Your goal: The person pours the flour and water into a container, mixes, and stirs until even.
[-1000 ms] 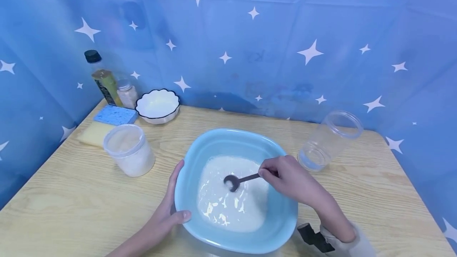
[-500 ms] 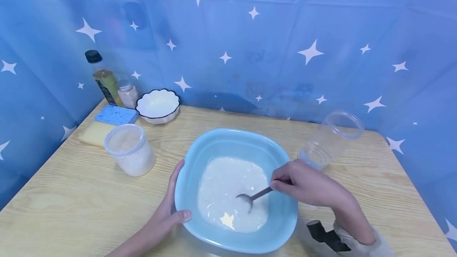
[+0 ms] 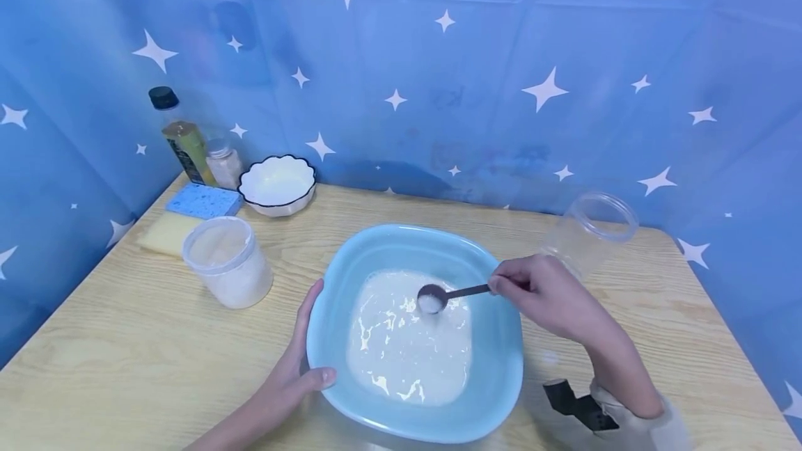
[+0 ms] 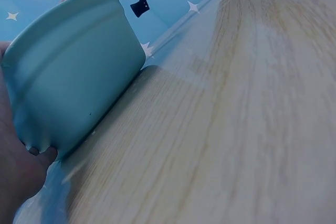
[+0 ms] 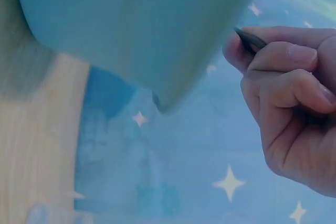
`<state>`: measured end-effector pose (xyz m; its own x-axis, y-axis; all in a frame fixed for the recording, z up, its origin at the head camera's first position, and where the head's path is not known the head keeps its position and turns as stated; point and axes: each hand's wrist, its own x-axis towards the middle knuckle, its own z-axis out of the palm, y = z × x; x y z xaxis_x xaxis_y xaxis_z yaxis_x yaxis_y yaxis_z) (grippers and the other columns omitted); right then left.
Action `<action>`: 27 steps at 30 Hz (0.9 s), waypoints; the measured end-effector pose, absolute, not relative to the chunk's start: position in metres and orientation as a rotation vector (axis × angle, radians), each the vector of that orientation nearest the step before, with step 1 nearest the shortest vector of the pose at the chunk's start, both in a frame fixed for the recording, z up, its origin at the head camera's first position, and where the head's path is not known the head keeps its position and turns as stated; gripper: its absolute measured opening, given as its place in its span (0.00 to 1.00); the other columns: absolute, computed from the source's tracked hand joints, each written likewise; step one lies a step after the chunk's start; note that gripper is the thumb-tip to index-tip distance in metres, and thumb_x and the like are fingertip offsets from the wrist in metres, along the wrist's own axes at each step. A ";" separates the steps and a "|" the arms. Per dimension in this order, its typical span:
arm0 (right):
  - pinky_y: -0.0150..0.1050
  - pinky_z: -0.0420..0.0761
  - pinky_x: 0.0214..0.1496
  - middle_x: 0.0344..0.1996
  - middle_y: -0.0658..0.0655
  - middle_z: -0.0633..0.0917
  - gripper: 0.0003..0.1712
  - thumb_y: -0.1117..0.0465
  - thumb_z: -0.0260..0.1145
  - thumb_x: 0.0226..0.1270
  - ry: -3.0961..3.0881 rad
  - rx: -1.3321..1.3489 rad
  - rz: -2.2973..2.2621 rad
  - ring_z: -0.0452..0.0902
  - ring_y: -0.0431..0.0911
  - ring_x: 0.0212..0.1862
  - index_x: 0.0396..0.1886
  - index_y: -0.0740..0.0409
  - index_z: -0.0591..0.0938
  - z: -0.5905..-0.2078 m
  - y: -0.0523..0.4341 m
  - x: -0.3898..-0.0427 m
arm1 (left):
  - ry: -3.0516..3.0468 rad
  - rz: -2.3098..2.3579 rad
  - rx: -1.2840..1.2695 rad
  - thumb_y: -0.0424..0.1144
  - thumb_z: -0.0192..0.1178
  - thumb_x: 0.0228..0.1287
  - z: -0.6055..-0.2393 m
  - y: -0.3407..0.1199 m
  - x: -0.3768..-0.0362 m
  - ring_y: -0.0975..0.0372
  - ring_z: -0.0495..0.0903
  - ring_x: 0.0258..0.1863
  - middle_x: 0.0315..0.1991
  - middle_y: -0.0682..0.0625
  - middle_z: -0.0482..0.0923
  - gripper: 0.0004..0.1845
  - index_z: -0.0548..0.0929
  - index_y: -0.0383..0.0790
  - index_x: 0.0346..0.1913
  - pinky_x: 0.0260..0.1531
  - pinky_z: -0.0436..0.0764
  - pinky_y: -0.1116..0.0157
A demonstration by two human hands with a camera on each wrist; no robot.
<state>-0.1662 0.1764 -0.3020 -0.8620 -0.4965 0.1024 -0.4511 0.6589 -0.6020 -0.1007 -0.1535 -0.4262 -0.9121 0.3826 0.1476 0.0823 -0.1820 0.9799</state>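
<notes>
Nearest, the left hand (image 3: 294,374) steadies the blue basin (image 3: 501,360) on the bench (image 3: 125,367), fingers straight along its near-left wall and the thumb pressed at the rim. Across the basin, the right hand (image 3: 545,294) pinches the handle of a small dark spoon (image 3: 438,296), held level above the milky white liquid (image 3: 407,346) with a little white mix in its bowl. The step in hand looks like stirring or scooping the mixture; a next move would call for lowering the spoon without splashing while the left hand keeps the basin from sliding. Further back stand a lidded tub of white powder (image 3: 228,263) at left, a clear jar (image 3: 589,232) at right, then sponges (image 3: 188,214), a white bowl (image 3: 277,185) and bottles (image 3: 182,138) by the starry blue backdrop (image 3: 438,89).
</notes>
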 end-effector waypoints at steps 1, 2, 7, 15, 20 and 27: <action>0.28 0.56 0.12 0.09 0.41 0.63 0.09 0.66 0.60 0.64 2.796 -0.789 -0.996 0.54 0.33 0.13 0.26 0.55 0.83 -0.301 0.178 -0.167 | 1.857 2.210 0.549 0.31 0.54 0.55 -0.426 -0.154 -0.101 0.36 0.57 0.61 0.71 0.44 0.37 0.51 0.34 0.63 0.72 0.44 0.80 0.55; 0.28 0.56 0.12 0.09 0.41 0.63 0.09 0.66 0.60 0.64 2.788 -0.783 -0.995 0.53 0.33 0.13 0.25 0.55 0.83 -0.301 0.178 -0.167 | 1.852 2.212 0.551 0.31 0.54 0.55 -0.427 -0.154 -0.101 0.36 0.57 0.61 0.71 0.44 0.37 0.51 0.34 0.62 0.72 0.44 0.80 0.55; 0.28 0.58 0.15 0.10 0.41 0.62 0.09 0.65 0.59 0.64 2.709 -0.798 -0.882 0.53 0.33 0.14 0.26 0.55 0.83 -0.307 0.171 -0.170 | 1.831 2.221 0.560 0.31 0.54 0.56 -0.427 -0.155 -0.101 0.35 0.56 0.61 0.71 0.42 0.38 0.51 0.32 0.60 0.73 0.43 0.80 0.54; 0.29 0.59 0.16 0.09 0.41 0.61 0.10 0.65 0.59 0.64 2.748 -0.773 -0.840 0.53 0.34 0.14 0.25 0.53 0.83 -0.309 0.167 -0.168 | 1.857 2.208 0.540 0.32 0.55 0.55 -0.429 -0.155 -0.102 0.37 0.55 0.62 0.71 0.46 0.36 0.51 0.33 0.62 0.72 0.46 0.79 0.56; 0.29 0.59 0.15 0.09 0.42 0.63 0.09 0.65 0.59 0.65 2.756 -0.764 -0.955 0.54 0.34 0.14 0.27 0.53 0.83 -0.307 0.167 -0.166 | 1.850 2.206 0.522 0.32 0.55 0.55 -0.429 -0.154 -0.101 0.39 0.55 0.62 0.72 0.48 0.36 0.51 0.34 0.64 0.72 0.45 0.79 0.55; 0.29 0.62 0.17 0.09 0.42 0.63 0.09 0.65 0.60 0.63 2.808 -0.779 -0.816 0.56 0.35 0.15 0.24 0.53 0.83 -0.316 0.159 -0.170 | 1.860 2.207 0.534 0.32 0.54 0.55 -0.428 -0.155 -0.101 0.38 0.55 0.62 0.71 0.46 0.37 0.51 0.33 0.62 0.73 0.45 0.79 0.55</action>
<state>-0.1704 0.1593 -0.3158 -0.8611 -0.5074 0.0313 -0.4451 0.7228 -0.5287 -0.1007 -0.1546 -0.4282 -0.9131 0.3827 0.1407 0.0739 -0.1841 0.9801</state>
